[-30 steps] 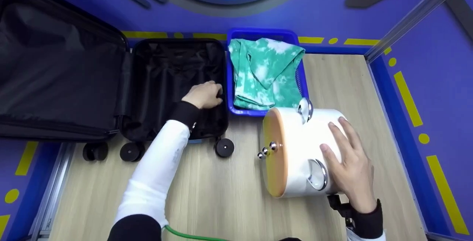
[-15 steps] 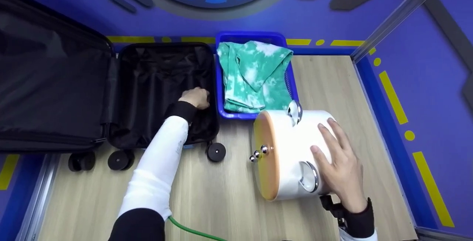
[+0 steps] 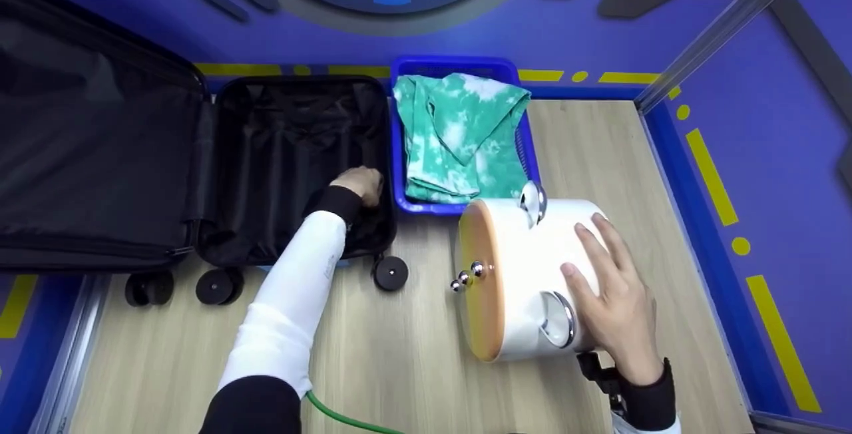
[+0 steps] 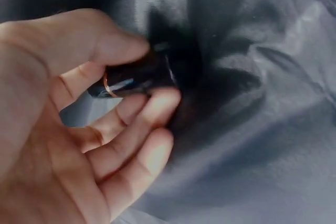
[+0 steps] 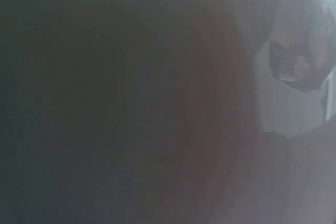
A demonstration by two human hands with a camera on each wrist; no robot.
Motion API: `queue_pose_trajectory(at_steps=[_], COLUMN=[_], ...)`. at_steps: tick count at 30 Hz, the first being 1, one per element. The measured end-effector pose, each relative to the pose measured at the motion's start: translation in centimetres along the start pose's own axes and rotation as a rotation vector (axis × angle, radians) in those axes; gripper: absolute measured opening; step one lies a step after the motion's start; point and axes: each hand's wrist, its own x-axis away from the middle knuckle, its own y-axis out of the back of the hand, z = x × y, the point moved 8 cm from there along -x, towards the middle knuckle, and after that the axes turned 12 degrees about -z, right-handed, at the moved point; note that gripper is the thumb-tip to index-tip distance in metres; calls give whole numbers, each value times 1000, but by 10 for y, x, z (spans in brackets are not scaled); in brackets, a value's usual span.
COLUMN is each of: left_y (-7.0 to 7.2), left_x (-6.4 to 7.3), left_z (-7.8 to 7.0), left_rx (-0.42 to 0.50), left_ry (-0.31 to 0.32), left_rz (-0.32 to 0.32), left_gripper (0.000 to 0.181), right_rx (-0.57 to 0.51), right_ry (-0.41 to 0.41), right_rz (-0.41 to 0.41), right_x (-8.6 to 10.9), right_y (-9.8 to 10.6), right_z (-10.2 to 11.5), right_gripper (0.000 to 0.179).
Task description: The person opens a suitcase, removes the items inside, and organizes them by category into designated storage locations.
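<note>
In the head view my left hand reaches down into the right half of an open black suitcase, near its front right corner. The left wrist view shows that hand's thumb and fingers pinching a small black tube with a gold ring, like a lipstick, close over the dark lining. My right hand rests with spread fingers on a white rounded case. This case has an orange see-through front, chrome-rimmed handles and small chrome balls. The right wrist view is mostly dark and blurred.
A blue basket holding a folded green-and-white tie-dyed cloth stands right of the suitcase. The suitcase's black wheels face the front. Blue walls bound the wooden table. A green cable lies at the front.
My left hand has shifted slightly toward the suitcase's front edge, its fingers now pointing down out of sight. The head view has shifted a little. My right hand stays on the white case.
</note>
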Motion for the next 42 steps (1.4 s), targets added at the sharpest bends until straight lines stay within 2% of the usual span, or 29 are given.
queue_pose_trajectory(at_steps=[4,6,7,9,12,14,17,18,20,24,27,30,34,36,39,42], left_y=[-25,-31,-25,-23,-2,9,41,49,66,81,86,82,66,56,38,13], left_x=[-23,-28,-20,-19,-4,3,30,37,53,74,95,116,143,155,168,175], left_z=[17,23,19,22,16,12,-5,-9,-21,-36,-51,-67,-89,-101,-121,-137], left_rx=[47,80,99,116,147,187,255,274,303,326,344,385,454,457,440,431], left_ry=[-20,-16,-26,-21,-2,11,21,21,22,-34,-90,-155,-246,-292,-357,-386], left_rz=[-22,-23,-20,-38,-74,-120,-179,-211,-232,-304,-357,-399,-414,-427,-444,-403], left_gripper=[11,10,12,25,43,44,42,40,41,39,35,28,15,14,22,26], right_rx=[1,2,3,7,21,28,30,30,31,28,24,24,23,21,22,22], right_ry=[-3,-6,-6,-5,10,20,16,13,9,18,29,37,41,43,42,38], right_rz=[5,7,8,8,0,-6,-7,-5,-3,-8,-15,-19,-14,-14,-17,-17], right_x=[0,0,-1,-1,-1,-1,-1,-2,-2,-1,-1,-1,-1,-2,-2,-2], right_y=[-1,-1,-1,-1,0,1,1,1,0,1,1,1,1,0,0,0], right_z=[0,0,0,0,0,1,0,0,0,0,1,1,1,2,2,2], right_gripper=[61,61,61,61,61,61,61,61,61,61,61,61,61,62,62,62])
